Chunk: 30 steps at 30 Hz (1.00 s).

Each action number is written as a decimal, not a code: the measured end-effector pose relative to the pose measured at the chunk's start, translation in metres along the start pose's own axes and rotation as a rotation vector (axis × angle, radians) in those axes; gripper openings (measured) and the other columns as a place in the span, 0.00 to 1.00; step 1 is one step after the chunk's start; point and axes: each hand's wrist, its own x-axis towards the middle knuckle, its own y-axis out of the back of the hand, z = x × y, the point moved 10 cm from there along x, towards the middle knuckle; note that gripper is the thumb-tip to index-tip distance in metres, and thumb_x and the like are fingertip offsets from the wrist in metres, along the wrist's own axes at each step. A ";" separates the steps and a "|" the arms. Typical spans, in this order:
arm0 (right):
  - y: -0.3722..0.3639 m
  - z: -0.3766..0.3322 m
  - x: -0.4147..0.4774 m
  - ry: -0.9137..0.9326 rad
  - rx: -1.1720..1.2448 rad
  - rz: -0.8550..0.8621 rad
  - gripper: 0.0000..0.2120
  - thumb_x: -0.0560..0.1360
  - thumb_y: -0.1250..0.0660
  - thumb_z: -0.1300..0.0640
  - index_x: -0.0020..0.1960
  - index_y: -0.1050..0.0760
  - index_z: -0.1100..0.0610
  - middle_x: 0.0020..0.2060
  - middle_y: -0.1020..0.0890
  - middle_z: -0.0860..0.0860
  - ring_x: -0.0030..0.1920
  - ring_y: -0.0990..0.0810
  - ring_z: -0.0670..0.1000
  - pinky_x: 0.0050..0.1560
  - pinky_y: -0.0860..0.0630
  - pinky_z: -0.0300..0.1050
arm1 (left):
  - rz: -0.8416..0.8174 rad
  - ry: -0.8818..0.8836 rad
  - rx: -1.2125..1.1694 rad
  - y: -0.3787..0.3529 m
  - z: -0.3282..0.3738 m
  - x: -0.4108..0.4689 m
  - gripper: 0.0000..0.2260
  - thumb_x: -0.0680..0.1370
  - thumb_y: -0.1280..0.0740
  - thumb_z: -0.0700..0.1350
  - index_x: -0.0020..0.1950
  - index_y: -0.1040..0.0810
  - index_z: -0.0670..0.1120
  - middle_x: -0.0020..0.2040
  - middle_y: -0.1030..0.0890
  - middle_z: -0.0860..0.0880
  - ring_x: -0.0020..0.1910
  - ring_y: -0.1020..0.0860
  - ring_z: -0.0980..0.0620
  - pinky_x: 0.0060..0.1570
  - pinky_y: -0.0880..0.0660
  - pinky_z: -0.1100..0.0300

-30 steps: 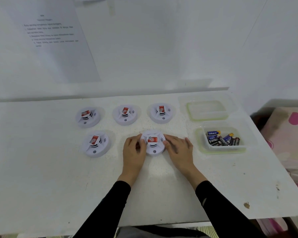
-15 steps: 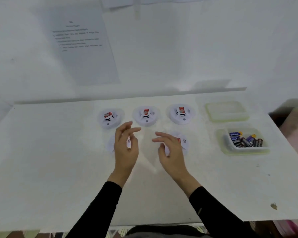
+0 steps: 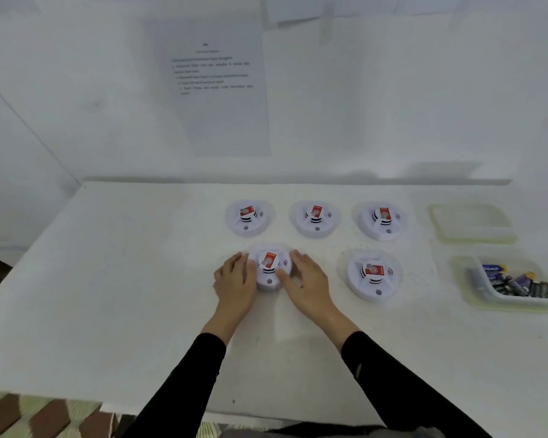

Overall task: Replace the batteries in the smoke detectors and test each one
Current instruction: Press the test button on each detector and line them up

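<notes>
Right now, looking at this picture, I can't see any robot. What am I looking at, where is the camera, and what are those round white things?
There is no robot here: a person works with bare hands, and the one camera sits on their head, looking forward and down. On the white table lie five round smoke detectors, three behind, two in front. The left hand and right hand touch the front-left detector from both sides; it sits on the table, not lifted. At the right stands an open container of batteries, its lid behind it. A printed sheet hangs on the wall.
</notes>
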 end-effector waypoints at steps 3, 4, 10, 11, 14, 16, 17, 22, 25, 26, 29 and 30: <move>0.003 0.004 0.002 0.021 0.086 0.032 0.30 0.76 0.36 0.40 0.74 0.36 0.50 0.70 0.29 0.45 0.72 0.34 0.48 0.73 0.39 0.54 | 0.000 -0.090 -0.234 0.001 0.019 -0.006 0.13 0.84 0.40 0.47 0.67 0.26 0.48 0.66 0.25 0.52 0.68 0.31 0.50 0.64 0.38 0.65; 0.005 0.005 0.002 0.028 0.143 0.035 0.30 0.74 0.34 0.41 0.73 0.35 0.49 0.67 0.26 0.44 0.69 0.30 0.46 0.71 0.35 0.54 | -0.009 -0.084 -0.316 0.002 0.021 -0.009 0.10 0.84 0.39 0.46 0.64 0.26 0.50 0.61 0.23 0.54 0.63 0.26 0.53 0.58 0.33 0.68; 0.009 0.007 0.002 0.043 0.254 -0.004 0.31 0.68 0.28 0.41 0.68 0.33 0.43 0.61 0.23 0.37 0.64 0.26 0.40 0.67 0.30 0.53 | -0.079 -0.068 -0.499 0.006 0.018 -0.015 0.09 0.81 0.34 0.46 0.62 0.24 0.50 0.55 0.19 0.60 0.50 0.21 0.69 0.46 0.27 0.75; 0.009 0.007 0.003 0.048 0.259 -0.004 0.30 0.68 0.27 0.43 0.67 0.32 0.42 0.61 0.23 0.37 0.63 0.26 0.40 0.67 0.29 0.53 | -0.084 -0.077 -0.499 0.006 0.016 -0.015 0.09 0.81 0.34 0.46 0.62 0.23 0.51 0.55 0.19 0.60 0.51 0.21 0.68 0.47 0.27 0.74; 0.010 0.008 0.003 0.055 0.282 0.010 0.30 0.67 0.24 0.46 0.66 0.31 0.44 0.59 0.23 0.36 0.61 0.25 0.40 0.65 0.27 0.52 | -0.082 -0.119 -0.478 0.008 0.018 -0.015 0.10 0.81 0.34 0.46 0.62 0.22 0.53 0.55 0.17 0.60 0.53 0.20 0.65 0.49 0.26 0.71; 0.011 0.008 0.003 0.060 0.287 0.029 0.29 0.67 0.23 0.48 0.65 0.31 0.45 0.58 0.22 0.37 0.60 0.24 0.40 0.64 0.26 0.52 | -0.078 -0.135 -0.472 0.007 0.018 -0.015 0.12 0.82 0.34 0.46 0.64 0.21 0.52 0.57 0.17 0.59 0.55 0.20 0.63 0.52 0.25 0.71; 0.011 0.009 0.003 0.060 0.285 0.040 0.29 0.67 0.24 0.49 0.64 0.31 0.45 0.57 0.22 0.37 0.60 0.24 0.40 0.63 0.26 0.53 | -0.077 -0.144 -0.469 0.007 0.017 -0.015 0.13 0.82 0.34 0.47 0.66 0.22 0.52 0.58 0.17 0.59 0.56 0.20 0.63 0.54 0.25 0.70; 0.013 0.005 -0.001 0.081 0.276 0.070 0.29 0.67 0.25 0.48 0.65 0.31 0.46 0.56 0.22 0.35 0.59 0.24 0.40 0.62 0.26 0.54 | -0.073 -0.155 -0.462 0.007 0.015 -0.015 0.15 0.81 0.33 0.48 0.68 0.23 0.53 0.60 0.18 0.58 0.58 0.20 0.63 0.57 0.24 0.67; 0.013 0.004 -0.002 0.090 0.302 0.059 0.28 0.69 0.24 0.52 0.65 0.31 0.48 0.57 0.22 0.37 0.59 0.24 0.39 0.62 0.25 0.52 | -0.067 -0.162 -0.450 0.007 0.014 -0.014 0.17 0.80 0.32 0.49 0.69 0.23 0.53 0.60 0.18 0.57 0.56 0.19 0.61 0.53 0.25 0.71; 0.013 0.004 -0.002 0.092 0.309 0.057 0.28 0.69 0.24 0.52 0.65 0.31 0.48 0.57 0.22 0.37 0.59 0.24 0.39 0.62 0.25 0.51 | -0.066 -0.166 -0.447 0.007 0.014 -0.014 0.17 0.80 0.32 0.49 0.69 0.23 0.52 0.60 0.18 0.57 0.56 0.19 0.60 0.53 0.25 0.71; 0.013 0.004 -0.003 0.088 0.305 0.059 0.28 0.69 0.24 0.52 0.65 0.32 0.47 0.57 0.23 0.37 0.59 0.24 0.40 0.61 0.24 0.50 | -0.067 -0.171 -0.445 0.006 0.012 -0.014 0.17 0.80 0.32 0.49 0.69 0.24 0.53 0.60 0.18 0.57 0.57 0.19 0.60 0.56 0.23 0.66; 0.013 0.004 -0.004 0.089 0.300 0.063 0.28 0.69 0.24 0.51 0.65 0.32 0.47 0.57 0.23 0.37 0.59 0.24 0.40 0.61 0.24 0.51 | -0.065 -0.173 -0.446 0.006 0.012 -0.014 0.17 0.80 0.32 0.49 0.69 0.24 0.53 0.61 0.18 0.57 0.58 0.19 0.60 0.56 0.23 0.66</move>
